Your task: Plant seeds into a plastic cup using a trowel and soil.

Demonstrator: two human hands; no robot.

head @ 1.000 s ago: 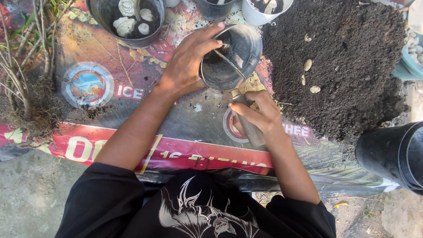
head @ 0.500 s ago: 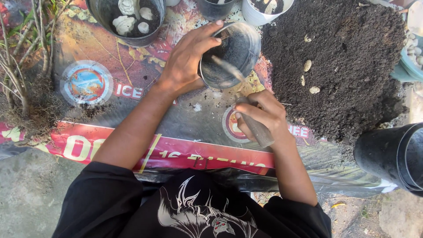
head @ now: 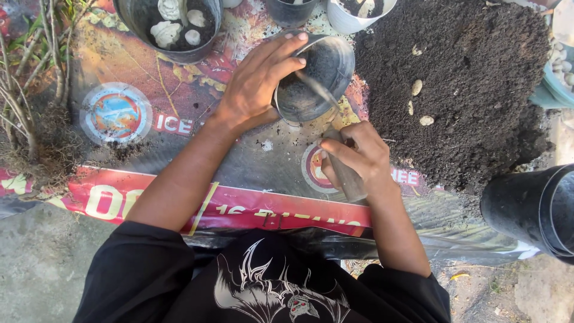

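- Since a second ago: little change. The left hand (head: pixel 257 84) has stayed clamped on the pot; the right hand (head: pixel 353 157) has shifted a touch, with the trowel blade riding slightly deeper into the pot mouth.
- Landmark: small grey pot (head: pixel 314 75), tilted, mouth turned toward the person, resting on the printed tarp (head: pixel 179 125) spread over the ground.
- Left grip: closed around the near-left rim of the pot, fingertips hooked over the edge, thumb on the outer wall. Holds it steady at the tilt.
- Right grip: closed tight around the handle of a trowel (head: pixel 335 143), just below and to the right of the pot. The blade angles up-left, tip inside the pot against dark soil there.
- Right of the pot: a broad soil heap (head: pixel 466 72) on the tarp, a few pale pebbles on its surface.
- Above-left of the pot: a larger dark bucket (head: pixel 170 27) with soil and pale lumps inside.
- Directly above the pot: rims of two more containers, cut off by the frame edge.
- Far lower-right of the pot: a black plastic pot (head: pixel 532 206) lying on its side.
- Far left of the pot: bare stems and roots of a plant (head: pixel 27 101) at the tarp's edge.
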